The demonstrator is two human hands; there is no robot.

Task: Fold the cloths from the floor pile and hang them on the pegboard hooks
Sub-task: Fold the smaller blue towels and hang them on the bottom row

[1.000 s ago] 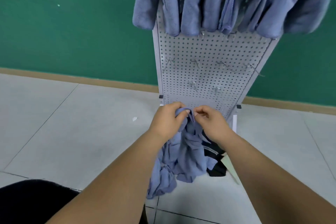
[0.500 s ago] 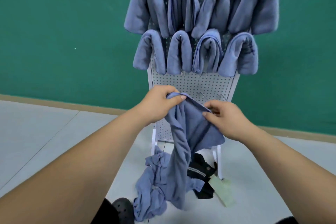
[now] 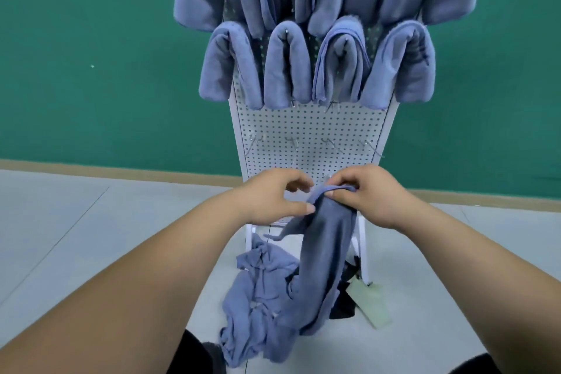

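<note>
Green wall (image 3: 91,39) behind pegboard (image 3: 309,127); centre frame, right hand (image 3: 373,197) clutches blue cloth (image 3: 328,246) by its top edge; left hand (image 3: 270,197) thumbs it, grasp unclear; floor pile (image 3: 261,288) below.

The right hand (image 3: 373,197) grips a blue cloth (image 3: 326,252) hanging over the floor pile (image 3: 258,297); the left hand (image 3: 270,196) touches it before the pegboard (image 3: 309,130).

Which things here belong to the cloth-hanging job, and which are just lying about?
Job: held cloth, pinched by the right hand, left hand beside it; floor pile; pegboard; bare hooks; hung cloths.
Lying about: black item and pale green card on the floor by the pegboard's foot.
</note>
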